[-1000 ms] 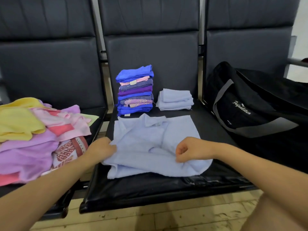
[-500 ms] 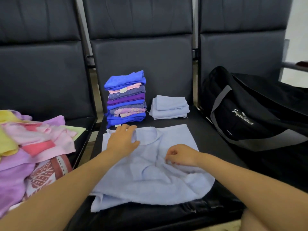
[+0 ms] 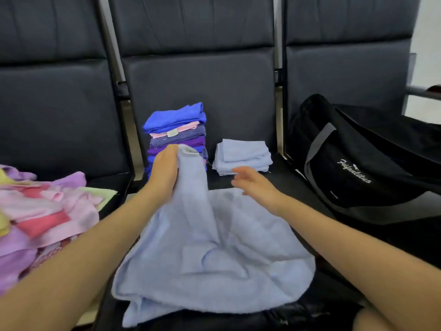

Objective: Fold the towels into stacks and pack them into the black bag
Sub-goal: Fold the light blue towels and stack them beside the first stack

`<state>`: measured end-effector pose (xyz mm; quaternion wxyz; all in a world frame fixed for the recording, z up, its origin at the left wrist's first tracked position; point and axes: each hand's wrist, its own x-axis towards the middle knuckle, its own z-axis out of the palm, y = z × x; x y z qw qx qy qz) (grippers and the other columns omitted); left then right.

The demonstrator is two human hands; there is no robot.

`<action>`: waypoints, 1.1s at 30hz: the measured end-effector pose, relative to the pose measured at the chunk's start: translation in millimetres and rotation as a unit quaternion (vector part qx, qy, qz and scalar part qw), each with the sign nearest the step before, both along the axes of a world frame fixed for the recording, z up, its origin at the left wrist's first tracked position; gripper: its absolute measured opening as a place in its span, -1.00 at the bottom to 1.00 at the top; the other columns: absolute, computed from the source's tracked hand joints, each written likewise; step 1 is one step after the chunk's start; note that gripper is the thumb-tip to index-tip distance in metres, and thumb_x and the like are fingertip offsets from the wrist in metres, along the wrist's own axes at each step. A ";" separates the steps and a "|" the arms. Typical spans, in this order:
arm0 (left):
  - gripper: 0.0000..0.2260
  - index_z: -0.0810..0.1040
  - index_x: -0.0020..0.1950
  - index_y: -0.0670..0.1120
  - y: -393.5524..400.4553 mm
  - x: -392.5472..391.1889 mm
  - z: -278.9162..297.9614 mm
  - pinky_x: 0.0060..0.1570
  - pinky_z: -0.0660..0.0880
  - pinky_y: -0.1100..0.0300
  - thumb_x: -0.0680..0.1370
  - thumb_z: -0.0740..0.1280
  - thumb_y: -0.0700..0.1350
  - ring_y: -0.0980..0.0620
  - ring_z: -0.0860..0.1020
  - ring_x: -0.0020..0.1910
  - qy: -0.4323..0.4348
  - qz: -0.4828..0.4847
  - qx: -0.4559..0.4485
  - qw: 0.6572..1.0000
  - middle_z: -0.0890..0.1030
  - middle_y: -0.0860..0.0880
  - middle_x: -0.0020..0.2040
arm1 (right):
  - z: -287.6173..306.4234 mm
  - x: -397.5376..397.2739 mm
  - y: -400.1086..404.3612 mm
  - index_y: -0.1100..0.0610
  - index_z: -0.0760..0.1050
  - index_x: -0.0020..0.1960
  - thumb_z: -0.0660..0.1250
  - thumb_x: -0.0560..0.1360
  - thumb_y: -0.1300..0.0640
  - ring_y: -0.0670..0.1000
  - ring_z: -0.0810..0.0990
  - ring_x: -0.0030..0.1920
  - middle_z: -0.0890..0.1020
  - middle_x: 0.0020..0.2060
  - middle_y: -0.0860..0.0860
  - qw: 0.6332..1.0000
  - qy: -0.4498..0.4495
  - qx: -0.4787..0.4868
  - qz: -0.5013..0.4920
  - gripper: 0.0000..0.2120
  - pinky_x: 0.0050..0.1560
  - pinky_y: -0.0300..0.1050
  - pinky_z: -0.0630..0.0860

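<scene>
Blue towel [image 3: 210, 247] corner in left hand [image 3: 164, 168] grip

the black bag [image 3: 358, 163], on the right seat, carries white cursive lettering on its side; it is too blurred to read with certainty.

Right hand [image 3: 254, 182] blurred; towel pile [image 3: 43, 211] cut off left.

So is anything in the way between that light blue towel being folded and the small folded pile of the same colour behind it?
Nothing visible. The left hand lifts a corner of the light blue towel; bare black seat lies between it and the folded light blue pile. The open right hand hovers over that gap, touching nothing.
</scene>
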<state>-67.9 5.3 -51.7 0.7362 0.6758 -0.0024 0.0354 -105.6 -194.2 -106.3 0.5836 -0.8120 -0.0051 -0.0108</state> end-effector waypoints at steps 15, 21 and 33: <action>-0.63 0.26 -0.44 0.02 78.0 -36.3 59.9 -0.32 0.20 0.13 0.50 0.34 -0.08 0.10 0.23 -0.38 -0.065 0.065 0.044 0.995 0.29 0.09 -0.43 | 62.2 -17.6 50.4 0.10 0.52 -0.15 0.42 0.42 0.19 -0.07 0.55 -0.23 0.59 -0.25 -0.04 0.969 -0.041 0.088 0.228 -0.93 -0.23 -0.24 0.47; -0.77 0.36 -0.28 -0.01 119.7 -31.0 45.9 -0.23 0.34 0.11 0.55 0.31 -0.02 0.00 0.36 -0.21 -0.055 0.197 0.027 0.978 0.41 -0.02 -0.28 | 41.5 -17.4 -3.6 0.15 0.62 -0.02 0.38 0.51 -0.01 -0.03 0.57 -0.12 0.63 -0.15 0.00 0.964 0.071 -0.211 0.144 -0.78 -0.16 -0.24 0.46; -0.92 0.47 -0.08 -0.12 92.4 -4.8 -14.2 -0.20 0.28 0.15 0.59 0.23 -0.18 0.00 0.37 -0.13 -0.069 0.105 0.312 0.942 0.46 -0.01 -0.15 | 44.7 -4.2 -39.9 0.13 0.56 0.12 0.39 0.51 0.04 0.09 0.63 0.06 0.66 0.07 0.09 0.928 0.052 0.349 -0.122 -0.76 0.08 0.01 0.54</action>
